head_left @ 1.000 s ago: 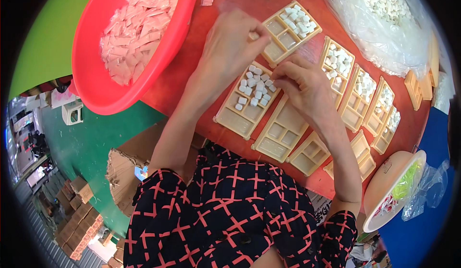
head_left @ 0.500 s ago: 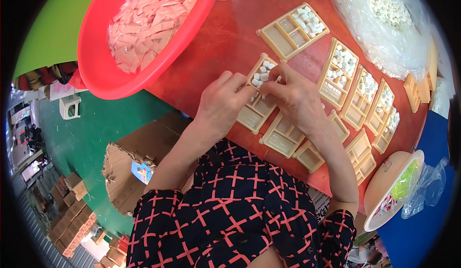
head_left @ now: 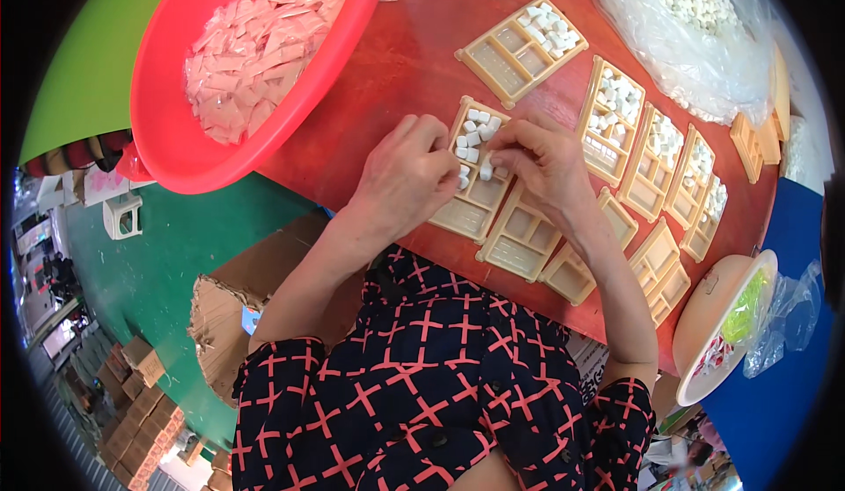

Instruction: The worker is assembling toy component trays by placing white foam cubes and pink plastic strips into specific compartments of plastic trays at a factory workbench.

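A cream divided tray (head_left: 466,216) lies before me, with white cube-shaped pieces (head_left: 473,138) in its far compartments. My left hand (head_left: 407,178) is closed at the tray's left edge, its fingers curled. White pieces show by its fingertips, but whether it holds one is hidden. My right hand (head_left: 546,161) reaches over the tray's right side, thumb and forefinger pinched on a white cube (head_left: 487,170) above the middle compartments. Beside this tray sits another cream tray (head_left: 519,240) with bare compartments.
Several trays, such as this far one (head_left: 495,59), stand on the red table (head_left: 387,77), some with white cubes. A red basin (head_left: 145,95) of pink packets is at left. A clear bag (head_left: 616,7) of white pieces and a cream bowl (head_left: 695,315) are at right.
My hands have moved apart, uncovering more white cubes in the tray. The whole view has shifted slightly to the left.
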Tool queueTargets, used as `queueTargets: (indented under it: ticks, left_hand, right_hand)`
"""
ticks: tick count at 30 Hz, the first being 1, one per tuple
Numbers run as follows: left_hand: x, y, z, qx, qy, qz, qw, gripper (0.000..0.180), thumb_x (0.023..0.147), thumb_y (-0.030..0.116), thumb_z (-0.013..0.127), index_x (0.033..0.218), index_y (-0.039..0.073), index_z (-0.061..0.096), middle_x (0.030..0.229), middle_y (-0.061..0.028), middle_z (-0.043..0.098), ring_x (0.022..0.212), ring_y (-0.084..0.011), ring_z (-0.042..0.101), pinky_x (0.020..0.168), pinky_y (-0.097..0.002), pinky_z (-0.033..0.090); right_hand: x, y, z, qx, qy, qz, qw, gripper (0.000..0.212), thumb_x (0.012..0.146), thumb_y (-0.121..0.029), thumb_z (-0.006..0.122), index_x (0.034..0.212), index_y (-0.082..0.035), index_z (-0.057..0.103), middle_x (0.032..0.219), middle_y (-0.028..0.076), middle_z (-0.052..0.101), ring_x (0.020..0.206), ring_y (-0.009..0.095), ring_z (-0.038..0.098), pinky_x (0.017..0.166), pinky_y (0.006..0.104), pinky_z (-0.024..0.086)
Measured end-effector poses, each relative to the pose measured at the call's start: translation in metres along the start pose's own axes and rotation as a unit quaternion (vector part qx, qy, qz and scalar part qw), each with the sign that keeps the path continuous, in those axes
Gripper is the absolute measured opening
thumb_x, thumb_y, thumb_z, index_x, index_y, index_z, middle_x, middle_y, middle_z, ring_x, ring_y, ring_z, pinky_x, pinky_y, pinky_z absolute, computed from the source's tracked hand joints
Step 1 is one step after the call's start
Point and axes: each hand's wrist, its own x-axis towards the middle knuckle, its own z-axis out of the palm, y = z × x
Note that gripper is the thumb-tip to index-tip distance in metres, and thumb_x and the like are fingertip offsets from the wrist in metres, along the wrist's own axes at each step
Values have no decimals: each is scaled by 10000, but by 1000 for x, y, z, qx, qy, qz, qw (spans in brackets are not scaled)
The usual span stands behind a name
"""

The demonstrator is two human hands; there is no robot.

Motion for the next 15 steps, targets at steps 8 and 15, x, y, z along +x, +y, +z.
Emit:
queueTargets:
  ticks: [8,15]
  left_hand:
    - [14,-5,-3,-100,73,-47,991,117,640,7,699,734,28,632,809,-62,525,794,-214,528,677,-312,445]
    - [17,-5,4,-73,76,-37,994,213,664,32,718,837,35,594,884,-98,514,846,-260,523,729,-348,443]
  right_hand:
    - [-6,-8,3,-71,-17,-41,996,200,656,-21,714,825,-40,609,785,70,525,713,213,581,593,322,468]
    - [-9,-1,15,-105,72,-51,991,150,700,-43,673,817,-59,581,826,97,543,727,279,599,596,360,483]
